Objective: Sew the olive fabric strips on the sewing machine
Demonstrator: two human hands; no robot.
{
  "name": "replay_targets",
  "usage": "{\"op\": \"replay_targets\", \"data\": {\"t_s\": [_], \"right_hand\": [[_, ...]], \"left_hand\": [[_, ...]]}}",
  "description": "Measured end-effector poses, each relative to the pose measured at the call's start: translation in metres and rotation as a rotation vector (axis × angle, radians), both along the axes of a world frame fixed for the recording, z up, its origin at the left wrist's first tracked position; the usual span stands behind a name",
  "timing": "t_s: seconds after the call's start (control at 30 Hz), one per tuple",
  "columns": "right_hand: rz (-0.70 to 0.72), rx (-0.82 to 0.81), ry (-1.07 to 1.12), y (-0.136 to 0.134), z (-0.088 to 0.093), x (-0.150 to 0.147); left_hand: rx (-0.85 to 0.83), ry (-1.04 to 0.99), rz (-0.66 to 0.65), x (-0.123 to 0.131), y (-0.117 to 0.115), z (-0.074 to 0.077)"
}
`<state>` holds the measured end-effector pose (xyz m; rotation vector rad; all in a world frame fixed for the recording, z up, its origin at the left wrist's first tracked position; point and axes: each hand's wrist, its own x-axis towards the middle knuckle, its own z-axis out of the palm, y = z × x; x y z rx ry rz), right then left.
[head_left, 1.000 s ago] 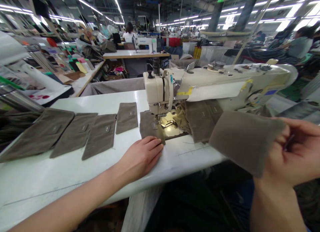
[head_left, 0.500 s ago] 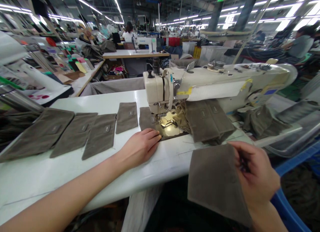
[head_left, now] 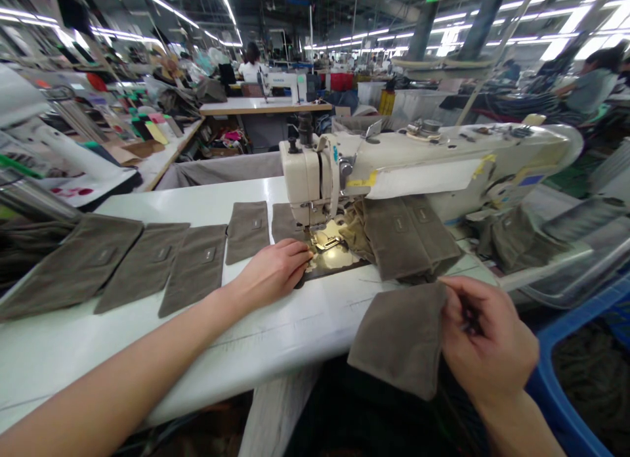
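My left hand (head_left: 278, 268) lies at the front left of the sewing machine's metal needle plate (head_left: 339, 263). Its fingers are closed together, their tips by the presser foot (head_left: 308, 237); whatever they pinch is hidden. Just behind them, a grey-brown fabric flap (head_left: 285, 222) reaches to the needle area. Over the table's front edge, my right hand (head_left: 489, 335) grips another grey-brown fabric flap (head_left: 401, 335) by its upper right corner, and the cloth hangs down. Several similar flaps with small labels lie left of my left hand, the nearest being a small flap (head_left: 247, 232).
The cream sewing machine (head_left: 428, 155) spans the table's right side. More labelled flaps (head_left: 398, 240) are heaped under its arm, beside bunched cloth (head_left: 516, 237). A blue plastic bin (head_left: 556, 378) stands at lower right. Thread cones (head_left: 423, 30) rise behind. People sit at other stations farther off.
My right hand has drawn slightly left and up, and its flap has swung left with the lower edge curling. My left hand has shifted a little left along the needle plate.
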<state>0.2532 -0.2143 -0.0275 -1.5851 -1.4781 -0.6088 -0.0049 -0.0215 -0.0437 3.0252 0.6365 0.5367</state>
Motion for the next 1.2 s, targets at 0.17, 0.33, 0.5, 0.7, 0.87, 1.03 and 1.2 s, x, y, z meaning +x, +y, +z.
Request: {"op": "replay_targets", "data": {"t_s": [0.17, 0.33, 0.5, 0.7, 0.87, 1.03, 1.2], "right_hand": [[-0.004, 0.019, -0.022, 0.000, 0.001, 0.000], [-0.017, 0.032, -0.036, 0.000, 0.001, 0.002], [-0.043, 0.010, 0.039, -0.002, -0.001, 0.001], [0.047, -0.049, 0.234, -0.004, 0.001, -0.006], [0.338, -0.089, 0.464, -0.006, 0.007, -0.014], [0.566, -0.125, 0.425, -0.001, 0.008, -0.023], [0.539, -0.061, 0.314, 0.003, 0.006, -0.029]], "left_hand": [[0.005, 0.020, 0.030, 0.002, 0.009, 0.001], [0.008, 0.050, 0.053, 0.005, 0.014, 0.002], [0.009, 0.038, 0.048, 0.005, 0.018, 0.001], [-0.004, 0.013, 0.048, 0.005, 0.019, 0.001], [-0.031, -0.020, 0.060, 0.003, 0.021, -0.004], [-0.058, -0.070, 0.077, 0.001, 0.021, -0.012], [-0.073, -0.066, 0.155, -0.020, 0.026, -0.013]]}}
